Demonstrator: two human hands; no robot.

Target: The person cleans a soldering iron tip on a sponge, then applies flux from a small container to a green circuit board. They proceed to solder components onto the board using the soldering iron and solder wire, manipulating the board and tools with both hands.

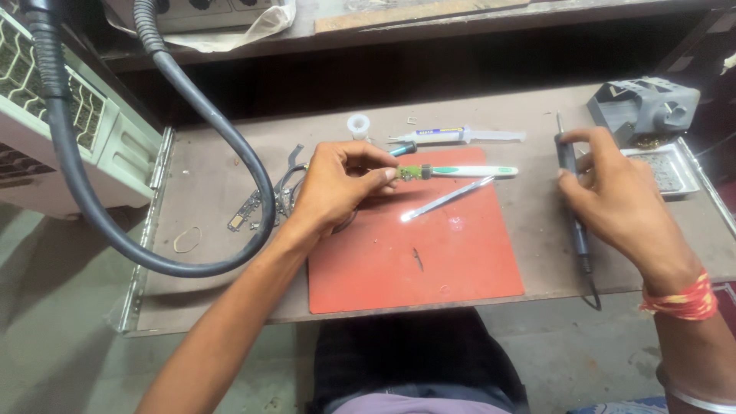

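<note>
My left hand (337, 188) rests on the left edge of a red mat (429, 261), its fingertips pinching the green bristle end of a white toothbrush (468, 172) that lies across the mat's top. A pair of metal tweezers (448, 198) lies just below the brush. My right hand (613, 195) holds a slim black soldering iron (573, 192) upright over the bench to the right of the mat, its cord trailing off the front edge. A red thread band circles that wrist.
A thick black hose (153, 230) loops over the bench's left side. Small circuit boards and cables (264, 201) lie by the left hand. A syringe tube (460, 136) and a white spool (358, 125) sit behind the mat. A grey iron stand (644, 103) and metal tray (671, 169) are at right.
</note>
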